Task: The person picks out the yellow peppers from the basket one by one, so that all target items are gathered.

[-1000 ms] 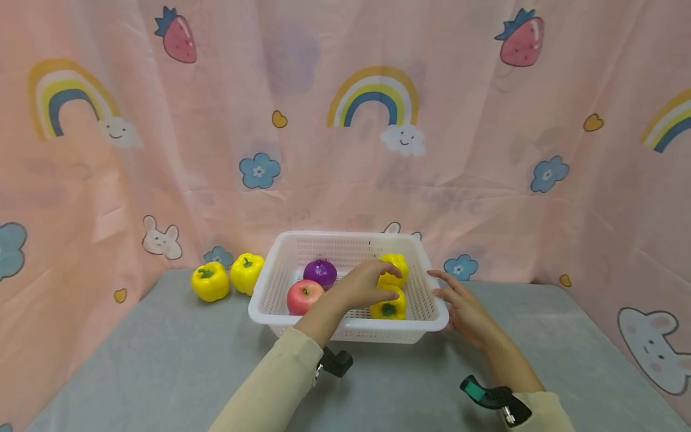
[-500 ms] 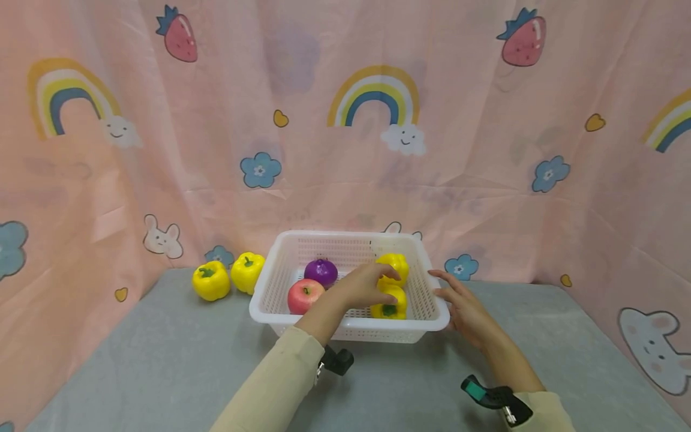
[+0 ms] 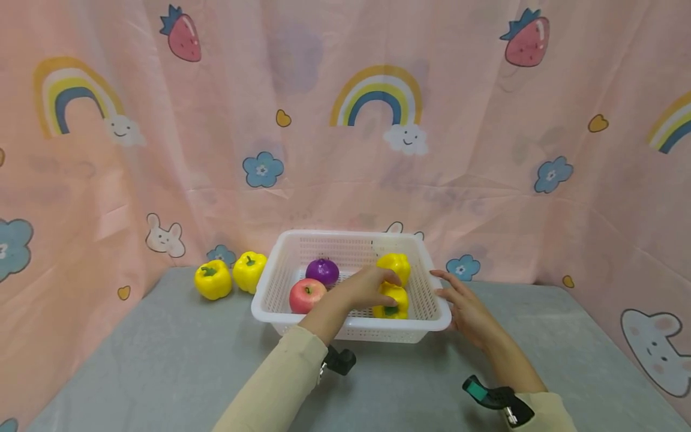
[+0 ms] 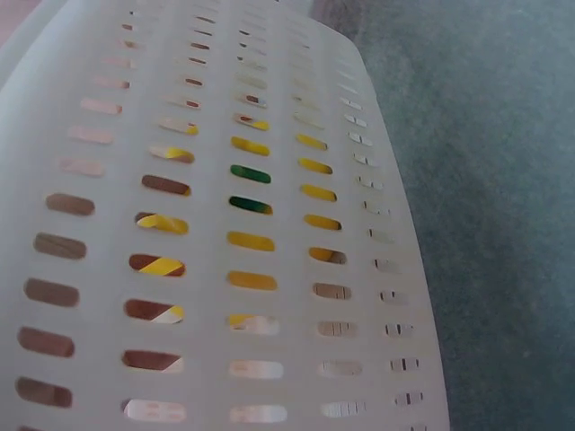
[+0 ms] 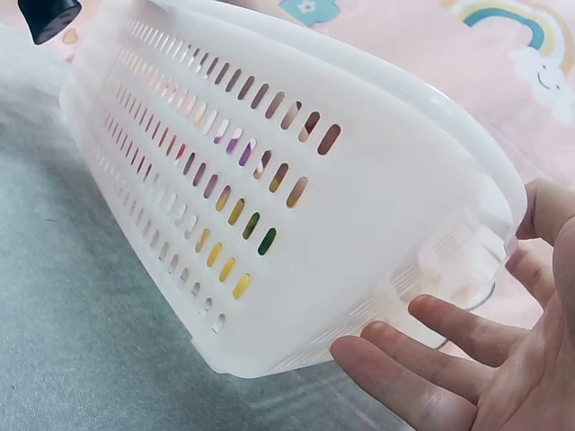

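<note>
A white perforated plastic basket [image 3: 351, 324] sits on the grey table. Inside its right half are two yellow bell peppers: a rear one [image 3: 396, 264] and a front one [image 3: 400, 295]. My left hand [image 3: 363, 289] reaches over the basket's front rim, its thumb and bent fingers around the front pepper, partly covering it. Through the slots in the left wrist view, yellow and green of a pepper [image 4: 251, 241] show. At the basket's right end, my right hand [image 3: 471, 309] touches the wall and rim with extended fingers [image 5: 467, 332].
A purple onion [image 3: 323, 272] and a red apple [image 3: 306, 296] lie in the basket's left half. Outside, left of it, two more yellow bell peppers [image 3: 213, 280] stand side by side on the table [image 3: 162, 360]. A pink patterned curtain [image 3: 302, 198] hangs behind.
The head view has shifted slightly. My left thumb and fingers have drawn a little closer around the front pepper. The right hand stays at the basket's right end.
</note>
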### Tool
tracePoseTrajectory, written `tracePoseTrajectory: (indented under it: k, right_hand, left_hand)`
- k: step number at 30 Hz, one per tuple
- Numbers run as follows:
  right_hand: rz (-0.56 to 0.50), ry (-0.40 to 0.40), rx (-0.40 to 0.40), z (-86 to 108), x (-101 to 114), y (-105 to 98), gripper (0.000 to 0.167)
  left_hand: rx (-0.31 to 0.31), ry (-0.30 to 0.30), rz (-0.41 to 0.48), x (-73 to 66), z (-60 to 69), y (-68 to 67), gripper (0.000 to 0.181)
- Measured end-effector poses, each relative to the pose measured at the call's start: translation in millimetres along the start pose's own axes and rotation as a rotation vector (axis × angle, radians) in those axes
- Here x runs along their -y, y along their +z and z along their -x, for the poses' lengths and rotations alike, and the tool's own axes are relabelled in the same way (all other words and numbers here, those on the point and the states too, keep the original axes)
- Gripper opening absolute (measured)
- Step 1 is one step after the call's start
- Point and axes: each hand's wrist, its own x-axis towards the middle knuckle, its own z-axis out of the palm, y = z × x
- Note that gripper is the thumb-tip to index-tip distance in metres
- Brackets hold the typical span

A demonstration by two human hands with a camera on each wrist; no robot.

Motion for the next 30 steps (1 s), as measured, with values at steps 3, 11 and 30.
tracePoseTrajectory:
  k: [3,11,30]
  right_hand:
    - [0.001,0.001,0.001,0.2,0.2,-0.7,0.053]
    - [0.000,0.008,0.004,0.2,0.4,-0.8,0.055]
    - [0.009,-0.015,0.010,1.7,1.2,-0.7,0.055]
  left_hand:
    - [0.006,-0.001,-0.005,0.1,-0.2,0.5,0.037]
    - [0.001,-0.058,-0.015,-1.0,0.7,0.2,0.031]
    - [-0.001,-0.155,-0.021,2.5,0.9,-0.6,0.039]
